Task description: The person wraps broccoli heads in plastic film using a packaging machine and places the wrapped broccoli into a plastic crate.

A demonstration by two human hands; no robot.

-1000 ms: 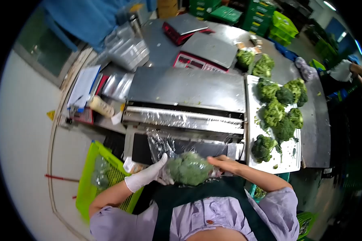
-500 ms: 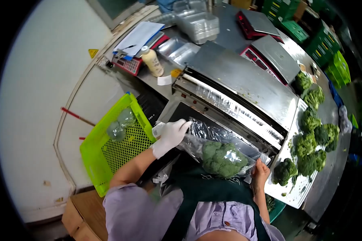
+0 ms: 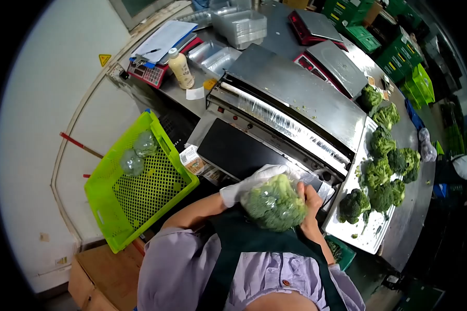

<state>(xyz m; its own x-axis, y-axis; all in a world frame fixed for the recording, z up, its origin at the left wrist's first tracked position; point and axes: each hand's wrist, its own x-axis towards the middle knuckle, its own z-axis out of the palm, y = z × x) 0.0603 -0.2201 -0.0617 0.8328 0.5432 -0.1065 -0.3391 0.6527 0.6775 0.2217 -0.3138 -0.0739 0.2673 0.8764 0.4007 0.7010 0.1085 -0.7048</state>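
Observation:
A head of broccoli (image 3: 275, 207) in clear plastic film is held close in front of my dark green apron, tilted so part of its stem side shows. My left hand (image 3: 258, 180), in a white glove, is closed round its far left side; most of those fingers are hidden behind the broccoli. On the other side my bare right hand (image 3: 310, 202) has its fingers curled in, thumb against the film and stem side. Just beyond both hands is the black plate (image 3: 238, 150) of the film-wrapping machine (image 3: 296, 88), with its film roll (image 3: 285, 122) behind.
To the left, a lime-green basket (image 3: 102, 207) contains two wrapped broccoli heads (image 3: 132, 161). Several unwrapped heads (image 3: 380, 172) sit on a white tray (image 3: 366, 239) at right. Scales (image 3: 334, 65), a bottle (image 3: 180, 70) and clear trays (image 3: 238, 26) stand farther back. A cardboard box (image 3: 106, 274) is lower left.
The film, earlier stretched between my hands over the plate, is now gathered round the broccoli. My left hand moved right against it, and the broccoli has tilted. The view has shifted slightly.

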